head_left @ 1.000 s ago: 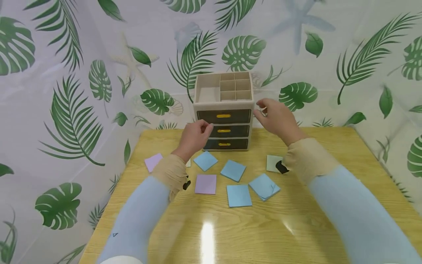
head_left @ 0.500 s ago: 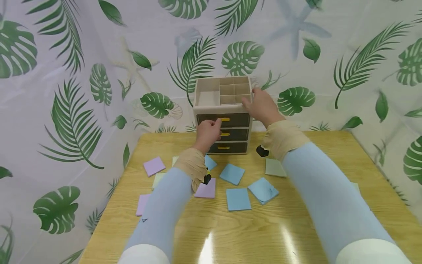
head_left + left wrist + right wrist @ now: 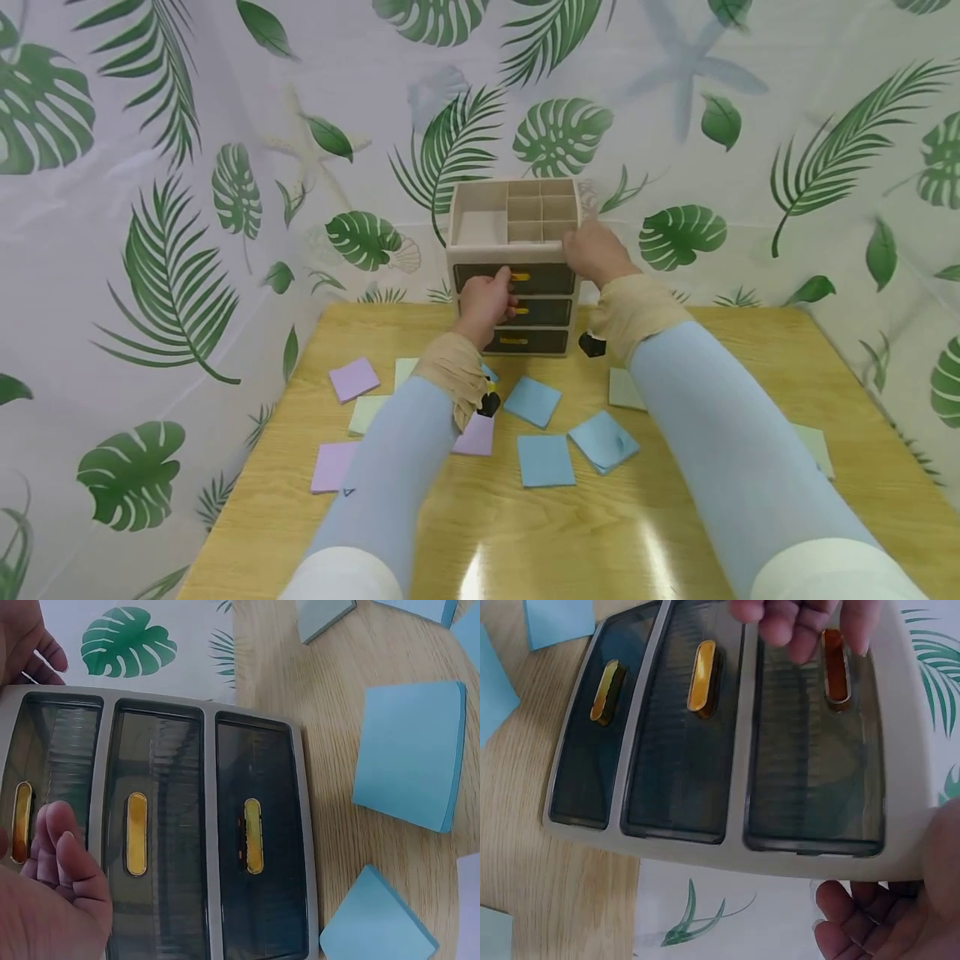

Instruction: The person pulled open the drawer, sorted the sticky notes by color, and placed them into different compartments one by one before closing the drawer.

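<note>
My left hand (image 3: 486, 298) covers part of the drawer unit (image 3: 514, 265), its fingers (image 3: 58, 838) curled at the top drawer's yellow handle (image 3: 521, 276); whether they actually pinch it I cannot tell. My right hand (image 3: 592, 252) rests on the unit's upper right corner, fingers wrapped round its side. The smoky drawer fronts hide any contents. The top tray's compartments (image 3: 540, 208) look bare. Sticky-note pads (image 3: 545, 460) lie in front of the unit on the wooden table (image 3: 675, 533).

One drawer unit (image 3: 513, 250) — three drawers, two hands
</note>
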`<state>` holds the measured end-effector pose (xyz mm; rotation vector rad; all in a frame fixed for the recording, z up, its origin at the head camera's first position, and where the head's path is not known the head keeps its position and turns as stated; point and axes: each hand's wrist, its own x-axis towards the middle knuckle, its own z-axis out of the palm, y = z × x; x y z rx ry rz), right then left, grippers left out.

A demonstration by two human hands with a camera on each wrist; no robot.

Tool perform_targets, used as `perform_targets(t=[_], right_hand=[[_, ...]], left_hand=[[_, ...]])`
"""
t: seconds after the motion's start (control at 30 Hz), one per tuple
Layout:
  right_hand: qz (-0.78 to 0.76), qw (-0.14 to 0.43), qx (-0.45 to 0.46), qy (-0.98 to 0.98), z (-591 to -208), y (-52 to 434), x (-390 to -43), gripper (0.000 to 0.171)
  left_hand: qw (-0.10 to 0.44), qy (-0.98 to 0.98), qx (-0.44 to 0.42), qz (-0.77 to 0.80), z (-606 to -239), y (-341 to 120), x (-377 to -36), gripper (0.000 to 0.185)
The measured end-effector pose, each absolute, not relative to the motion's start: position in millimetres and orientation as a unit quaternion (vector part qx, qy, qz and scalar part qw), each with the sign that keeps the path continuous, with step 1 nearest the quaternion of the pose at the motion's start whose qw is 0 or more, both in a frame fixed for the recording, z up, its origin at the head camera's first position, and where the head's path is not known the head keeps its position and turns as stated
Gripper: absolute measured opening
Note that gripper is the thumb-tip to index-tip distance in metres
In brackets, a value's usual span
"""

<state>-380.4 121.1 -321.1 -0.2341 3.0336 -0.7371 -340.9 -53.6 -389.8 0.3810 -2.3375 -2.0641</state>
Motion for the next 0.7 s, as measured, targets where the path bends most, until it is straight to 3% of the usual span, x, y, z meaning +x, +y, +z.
perform_targets(t=[0.23,0.7], right_hand=[[-0.226,-0.007,-0.1,0.969,-329,126,-385,0.053],[-0.251,-0.002,-0.093,0.964,-331,125,-385,0.044]], left_hand=[[-0.023,-0.722,0.099,-0.685,-394,-51,-343,0.042],[0.002,-0.662,0.099,-0.743,-400,-49,-343,0.04]])
